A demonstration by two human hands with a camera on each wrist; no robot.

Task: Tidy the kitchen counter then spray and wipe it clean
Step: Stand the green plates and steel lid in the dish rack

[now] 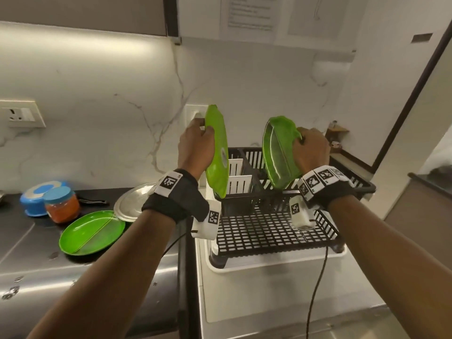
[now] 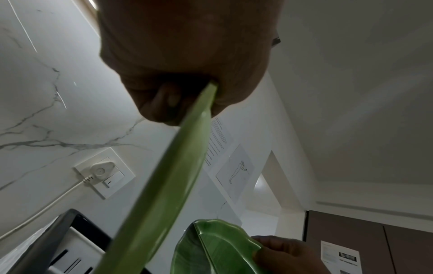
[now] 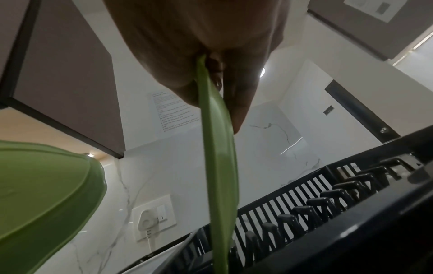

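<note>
Tidying is in hand: the left hand [image 1: 195,145] pinches a round plate [image 1: 217,152] and the right hand [image 1: 310,150] a leaf plate [image 1: 278,152], both on edge above the rack [image 1: 269,231], so next each needs lowering into a slot.

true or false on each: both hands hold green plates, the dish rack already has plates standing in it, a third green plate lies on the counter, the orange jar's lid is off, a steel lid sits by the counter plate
1. Both hands hold green plates: true. The left hand grips one green plate on edge; the right hand grips a leaf-shaped green plate.
2. The black dish rack already has plates standing in it: false. No plate stands in its visible slots.
3. A divided green plate lies flat on the counter: true.
4. The orange jar has its lid off: false. A blue lid covers it.
5. A steel lid sits beside the counter plate: true.
</note>
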